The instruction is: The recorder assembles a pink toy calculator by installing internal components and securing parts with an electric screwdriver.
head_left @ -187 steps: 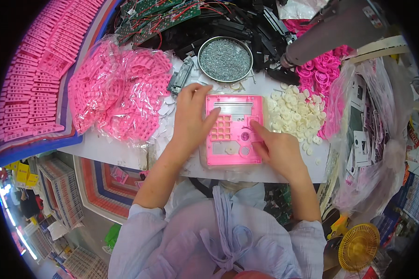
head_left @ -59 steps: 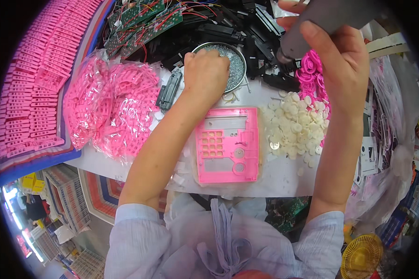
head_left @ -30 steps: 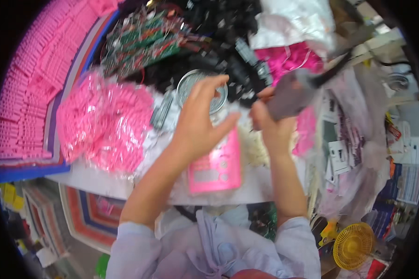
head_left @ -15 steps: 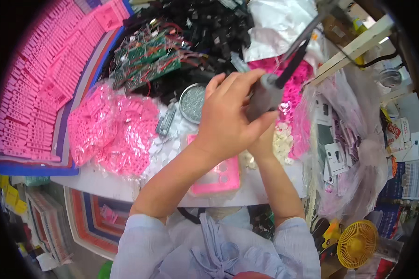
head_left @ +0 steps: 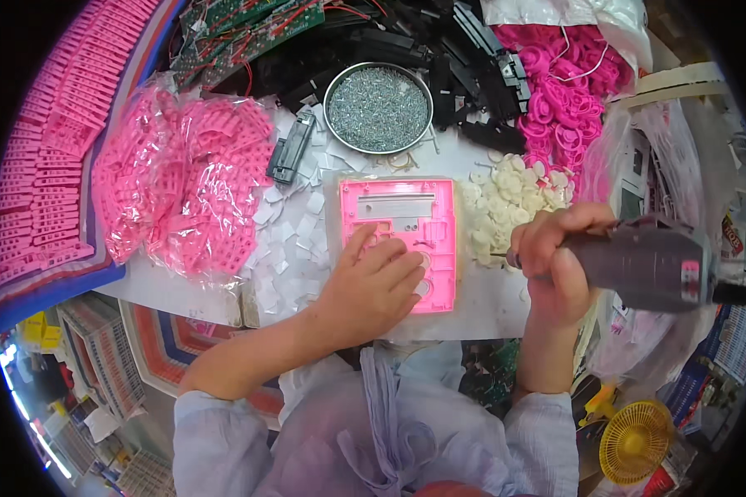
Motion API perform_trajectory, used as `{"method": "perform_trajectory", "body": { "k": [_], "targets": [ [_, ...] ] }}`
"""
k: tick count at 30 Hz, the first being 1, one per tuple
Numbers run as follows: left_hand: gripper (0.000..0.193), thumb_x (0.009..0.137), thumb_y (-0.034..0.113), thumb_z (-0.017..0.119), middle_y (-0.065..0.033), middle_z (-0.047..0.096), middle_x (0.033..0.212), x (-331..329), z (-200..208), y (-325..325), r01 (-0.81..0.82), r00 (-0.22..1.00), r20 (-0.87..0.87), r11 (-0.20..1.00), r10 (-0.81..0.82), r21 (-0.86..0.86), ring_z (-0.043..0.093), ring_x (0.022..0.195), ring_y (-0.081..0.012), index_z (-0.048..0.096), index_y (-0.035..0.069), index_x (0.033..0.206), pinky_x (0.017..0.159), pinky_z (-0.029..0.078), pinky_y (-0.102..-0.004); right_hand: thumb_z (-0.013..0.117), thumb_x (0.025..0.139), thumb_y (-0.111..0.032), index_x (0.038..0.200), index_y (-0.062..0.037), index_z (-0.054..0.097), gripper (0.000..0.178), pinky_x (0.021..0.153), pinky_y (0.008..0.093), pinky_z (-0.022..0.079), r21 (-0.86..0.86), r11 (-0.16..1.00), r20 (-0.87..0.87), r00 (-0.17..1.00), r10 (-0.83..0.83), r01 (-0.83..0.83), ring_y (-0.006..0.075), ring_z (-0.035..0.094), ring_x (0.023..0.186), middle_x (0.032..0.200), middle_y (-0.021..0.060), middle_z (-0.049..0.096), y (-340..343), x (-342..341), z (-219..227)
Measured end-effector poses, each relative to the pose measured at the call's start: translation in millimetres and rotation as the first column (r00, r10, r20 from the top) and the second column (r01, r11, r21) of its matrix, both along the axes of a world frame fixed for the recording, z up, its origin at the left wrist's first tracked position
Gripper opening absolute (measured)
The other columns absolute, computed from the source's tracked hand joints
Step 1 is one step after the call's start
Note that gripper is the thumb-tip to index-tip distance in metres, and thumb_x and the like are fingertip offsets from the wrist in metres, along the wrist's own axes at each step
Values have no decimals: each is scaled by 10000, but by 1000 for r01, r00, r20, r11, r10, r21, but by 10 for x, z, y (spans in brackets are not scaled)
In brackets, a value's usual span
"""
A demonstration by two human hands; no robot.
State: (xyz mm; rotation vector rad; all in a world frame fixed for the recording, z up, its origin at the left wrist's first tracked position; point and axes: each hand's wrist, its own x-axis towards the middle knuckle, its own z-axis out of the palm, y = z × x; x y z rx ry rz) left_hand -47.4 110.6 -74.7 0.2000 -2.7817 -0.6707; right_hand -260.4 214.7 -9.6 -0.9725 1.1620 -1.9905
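A pink plastic casing (head_left: pixel 444 240) lies open side up in front of me, a grey metallic strip across its upper part. Spread over its lower left, my left hand (head_left: pixel 375 286) rests with fingers apart and fingertips on the inside; whatever is under them is hidden. My right hand (head_left: pixel 559 261), to the right of the casing, is wrapped round a dark electric screwdriver (head_left: pixel 646 265). The screwdriver lies sideways, its thin bit pointing left toward the casing, apart from it. Just beyond the casing stands a round metal dish of small screws (head_left: pixel 379 108).
Cream-coloured discs (head_left: pixel 514 195) are heaped right of the casing, with pink rings (head_left: pixel 564 99) behind. White square pieces (head_left: pixel 286 240) and a black part (head_left: pixel 292 149) lie left, beside bagged pink parts (head_left: pixel 215 182). Green circuit boards (head_left: pixel 249 33) are piled at the back.
My hands were together around the screwdriver above the table. Now the left has come down onto the casing, and the right has carried the screwdriver lower and right, turning it sideways. My view has shifted too.
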Motion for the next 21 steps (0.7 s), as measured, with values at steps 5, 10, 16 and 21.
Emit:
{"method": "perform_trajectory", "body": {
  "k": [5, 10, 16, 21],
  "targets": [
    [419, 800, 266, 683, -17, 608, 1242, -7, 28, -6, 30, 998, 56, 987, -22, -155, 560, 1135, -219, 661, 89, 1179, 1121, 272, -598, 719, 860, -140, 1114, -47, 428, 398, 579, 332, 453, 11, 1000, -21, 1000, 16, -16, 131, 489, 571, 708, 45, 525, 13, -7, 43],
    [420, 803, 258, 674, -10, 600, 1263, 0, 51, 4, 75, 991, 122, 971, -49, -225, 567, 1143, -205, 657, 92, 1189, 1128, 239, -625, 722, 856, -143, 1115, -51, 426, 404, 593, 328, 462, 37, 999, 0, 1000, 0, 0, 125, 486, 580, 708, 36, 515, -10, -77, 85],
    [403, 810, 242, 656, -1, 599, 1265, -44, 111, -47, 105, 984, 164, 965, -67, -242, 567, 1171, -194, 661, 108, 1190, 1117, 238, -649, 714, 847, -150, 1120, -40, 423, 414, 604, 329, 470, 39, 999, -34, 999, 5, -4, 120, 477, 578, 706, 34, 512, -12, -117, 32],
    [386, 810, 213, 621, 6, 596, 1245, -54, 88, -123, 133, 985, 140, 963, -102, -234, 559, 1182, -187, 668, 121, 1182, 1119, 239, -649, 711, 852, -188, 1132, -49, 434, 417, 586, 320, 462, 47, 999, -43, 999, -7, 9, 115, 468, 574, 693, 23, 506, -33, -95, 30]
  ]
}}
